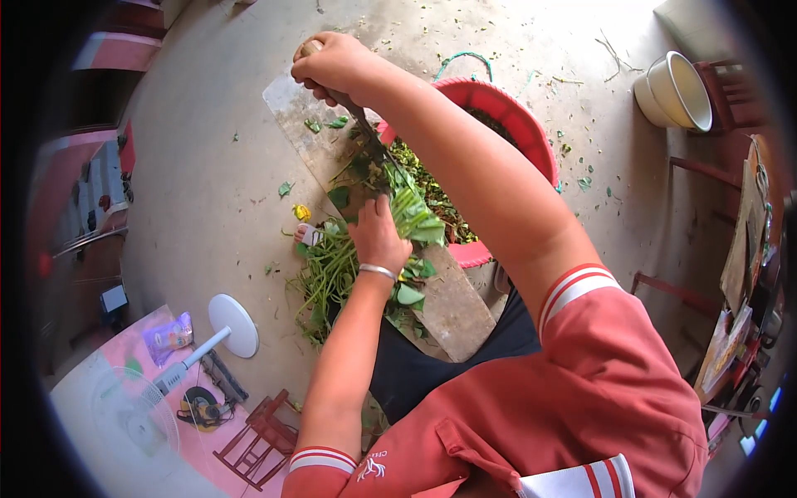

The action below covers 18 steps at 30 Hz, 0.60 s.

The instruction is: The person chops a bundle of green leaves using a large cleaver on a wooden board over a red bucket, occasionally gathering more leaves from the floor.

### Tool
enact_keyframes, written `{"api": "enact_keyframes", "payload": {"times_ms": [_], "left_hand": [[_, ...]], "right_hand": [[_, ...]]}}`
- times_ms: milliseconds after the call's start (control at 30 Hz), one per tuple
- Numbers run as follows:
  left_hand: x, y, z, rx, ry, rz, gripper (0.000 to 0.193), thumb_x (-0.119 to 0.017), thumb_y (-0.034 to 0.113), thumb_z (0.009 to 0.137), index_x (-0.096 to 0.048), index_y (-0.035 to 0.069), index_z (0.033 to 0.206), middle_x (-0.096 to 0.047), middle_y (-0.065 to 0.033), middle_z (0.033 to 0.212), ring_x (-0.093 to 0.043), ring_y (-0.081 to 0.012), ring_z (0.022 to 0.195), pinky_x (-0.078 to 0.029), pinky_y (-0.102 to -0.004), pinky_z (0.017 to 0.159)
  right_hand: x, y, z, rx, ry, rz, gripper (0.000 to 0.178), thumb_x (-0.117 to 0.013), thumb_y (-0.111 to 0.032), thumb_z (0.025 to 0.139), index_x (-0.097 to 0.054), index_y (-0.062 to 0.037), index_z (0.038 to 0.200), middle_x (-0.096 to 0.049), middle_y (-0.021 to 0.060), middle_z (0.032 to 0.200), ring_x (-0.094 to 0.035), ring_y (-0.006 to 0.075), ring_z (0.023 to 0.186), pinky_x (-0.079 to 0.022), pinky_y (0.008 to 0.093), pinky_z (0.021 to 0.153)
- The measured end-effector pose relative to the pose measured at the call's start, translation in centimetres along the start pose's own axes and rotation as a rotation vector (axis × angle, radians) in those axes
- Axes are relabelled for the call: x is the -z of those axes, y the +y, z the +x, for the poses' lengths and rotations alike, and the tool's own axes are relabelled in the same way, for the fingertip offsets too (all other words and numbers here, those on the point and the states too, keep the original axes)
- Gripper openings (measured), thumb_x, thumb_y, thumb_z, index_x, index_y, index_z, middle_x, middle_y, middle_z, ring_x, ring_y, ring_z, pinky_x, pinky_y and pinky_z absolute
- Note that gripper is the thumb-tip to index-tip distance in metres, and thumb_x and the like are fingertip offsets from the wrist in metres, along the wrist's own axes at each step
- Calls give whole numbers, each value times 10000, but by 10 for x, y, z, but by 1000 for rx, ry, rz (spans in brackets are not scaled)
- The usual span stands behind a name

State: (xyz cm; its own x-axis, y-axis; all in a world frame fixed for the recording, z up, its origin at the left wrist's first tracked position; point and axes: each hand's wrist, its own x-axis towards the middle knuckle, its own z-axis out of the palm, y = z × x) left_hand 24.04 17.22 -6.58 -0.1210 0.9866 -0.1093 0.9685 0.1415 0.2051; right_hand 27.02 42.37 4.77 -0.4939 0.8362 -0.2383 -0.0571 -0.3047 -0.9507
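Note:
My right hand (336, 68) is wrapped round the wooden handle of a large knife (375, 137), held far forward with its dark blade slanting down toward my left hand. Closed over a bunch of leafy green stems (411, 212), my left hand (380, 236) presses them on a long board (457, 311). The blade meets the greens just beyond my left fingers; its edge is partly hidden by leaves. To the right of the board is a red basket (535, 137) with chopped greens inside, partly covered by my right forearm. More long stems (328, 266) lie left of my left hand.
A pale bucket (674, 93) stands at the far right beside dark red chairs (726, 91). At lower left are a white fan (145, 423), a small wooden chair (259, 440) and a purple package (168, 339). Leaf scraps and a yellow flower (301, 213) lie on the floor.

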Motion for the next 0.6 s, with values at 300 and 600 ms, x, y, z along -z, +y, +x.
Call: {"api": "enact_keyframes", "payload": {"times_ms": [300, 600], "left_hand": [[-13, -6, 20, 118, 21, -61, 502, -732, 180, 726, -504, 88, 1163, -551, -110, 1103, -537, -334, 1133, -387, -544, 872], [9, 8, 1, 3, -234, 15, 681, -786, 137, 627, -467, 80, 1226, -535, -94, 1139, -553, -299, 1106, -441, -527, 859]], "right_hand": [[17, 61, -172, 210, 12, -152, 154, -699, -51, 752, -608, -56, 877, -601, 49, 810, -585, 161, 779, -491, 315, 746], [4, 5, 11, 38, -54, 6, 222, -668, -71, 808, -613, -22, 1018, -583, 57, 660, -543, 138, 493, -455, 311, 430]]}}
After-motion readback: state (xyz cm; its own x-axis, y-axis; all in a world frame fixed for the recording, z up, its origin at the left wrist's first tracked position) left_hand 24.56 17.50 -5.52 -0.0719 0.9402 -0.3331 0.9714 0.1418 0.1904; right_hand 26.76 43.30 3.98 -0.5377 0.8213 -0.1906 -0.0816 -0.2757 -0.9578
